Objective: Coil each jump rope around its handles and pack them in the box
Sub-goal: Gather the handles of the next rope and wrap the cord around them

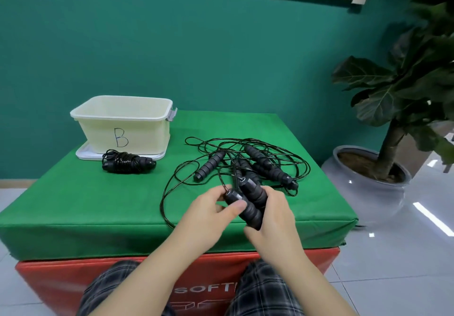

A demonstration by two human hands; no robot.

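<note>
Jump rope handles [248, 205], two black ridged ones, held side by side above the near edge of the green mat [73, 205]. Gripped from the left by the left hand [208, 213], thumb laid across the nearer handle, fingers curled behind. Clasped from the right and below by the right hand [272, 222], fingers wrapped round the lower ends. Thin black cord [169, 193] trailed from the handle tops, looped out over the mat to the left of the hands and back toward the pile. Loose ropes [258, 161] lay tangled just beyond the hands, several more black handles among the cord, pointing different ways. Coiled rope [129, 162] sat well to the left, cord wound tight round its paired handles, just in front of the box [122, 129]. Cream plastic, marked with a handwritten B, lid off, stood on a white lid [83, 154] at the far left of the mat, inside hidden from this angle. Red padded block [61, 274] under the mat, white lettering partly covered by checked trousers [265, 288]. Potted plant [398, 89] on the tiled floor to the right, teal wall [172, 45] behind.
</note>
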